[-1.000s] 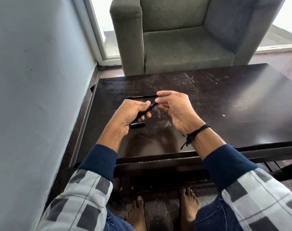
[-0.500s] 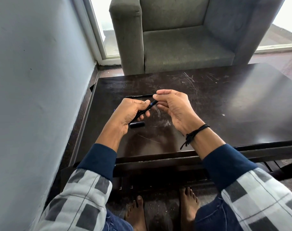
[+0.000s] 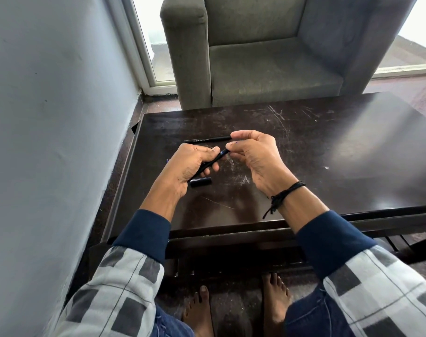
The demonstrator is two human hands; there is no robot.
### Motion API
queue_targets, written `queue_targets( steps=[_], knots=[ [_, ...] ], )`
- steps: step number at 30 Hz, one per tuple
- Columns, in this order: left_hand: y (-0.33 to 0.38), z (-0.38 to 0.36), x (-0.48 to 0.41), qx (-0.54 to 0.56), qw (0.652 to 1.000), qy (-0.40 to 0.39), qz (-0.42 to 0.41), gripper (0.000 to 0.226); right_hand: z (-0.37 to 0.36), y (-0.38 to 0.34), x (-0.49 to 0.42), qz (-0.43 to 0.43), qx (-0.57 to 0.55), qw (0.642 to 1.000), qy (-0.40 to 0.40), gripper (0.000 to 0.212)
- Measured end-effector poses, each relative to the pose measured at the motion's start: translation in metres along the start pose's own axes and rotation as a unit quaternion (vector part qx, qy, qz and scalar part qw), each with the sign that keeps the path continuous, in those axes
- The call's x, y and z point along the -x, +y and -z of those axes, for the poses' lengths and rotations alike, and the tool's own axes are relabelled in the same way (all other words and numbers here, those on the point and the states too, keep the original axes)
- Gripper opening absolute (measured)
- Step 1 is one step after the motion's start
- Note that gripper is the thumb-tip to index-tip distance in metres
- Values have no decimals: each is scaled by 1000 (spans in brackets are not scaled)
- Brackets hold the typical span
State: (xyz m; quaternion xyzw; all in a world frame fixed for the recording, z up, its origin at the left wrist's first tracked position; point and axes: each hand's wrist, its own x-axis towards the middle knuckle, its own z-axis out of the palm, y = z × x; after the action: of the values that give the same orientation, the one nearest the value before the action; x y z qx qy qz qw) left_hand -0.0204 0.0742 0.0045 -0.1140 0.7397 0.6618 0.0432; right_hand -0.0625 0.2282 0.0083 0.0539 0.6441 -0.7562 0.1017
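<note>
My left hand [image 3: 190,164] grips a slim black pen barrel [image 3: 213,161] that slants up to the right above a dark wooden table [image 3: 328,147]. My right hand [image 3: 253,156] pinches the barrel's upper tip, which shows a bit of blue. A short black cap [image 3: 200,182] lies on the table just below my left hand. A long thin black pen piece [image 3: 207,139] with white lettering lies flat on the table beyond both hands, its right end hidden by my right fingers.
A grey armchair [image 3: 268,64] stands right behind the table's far edge. A pale wall [image 3: 49,117] runs close along the table's left side. My bare feet [image 3: 234,310] rest on the floor under the table's near edge. The tabletop is scratched.
Both hands stay together on the pen barrel, shifting slightly up. The cap and the thin piece on the table have not moved.
</note>
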Motion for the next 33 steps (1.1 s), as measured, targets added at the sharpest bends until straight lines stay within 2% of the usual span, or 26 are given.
queue_targets(
  steps=[4,11,16,22,28,33],
  knots=[
    [0,0,1,4,1000,-3,0,23,-1,-2,-1,0,-18,1000,-7,35],
    [1,0,1,-3,1000,-2,-1,24,-1,1,1,4,3,1000,3,24],
    [1,-1,1,1,1000,-4,4,24,-2,-3,1,6,-21,1000,-3,33],
    [1,0,2,-1,1000,2,3,25,-1,0,0,0,3,1000,0,25],
    [0,-1,1,2,1000,-3,3,25,-2,-4,3,12,-5,1000,-16,43],
    [1,-1,1,2,1000,-3,1,25,-1,-1,1,6,1,1000,-6,30]
  ],
)
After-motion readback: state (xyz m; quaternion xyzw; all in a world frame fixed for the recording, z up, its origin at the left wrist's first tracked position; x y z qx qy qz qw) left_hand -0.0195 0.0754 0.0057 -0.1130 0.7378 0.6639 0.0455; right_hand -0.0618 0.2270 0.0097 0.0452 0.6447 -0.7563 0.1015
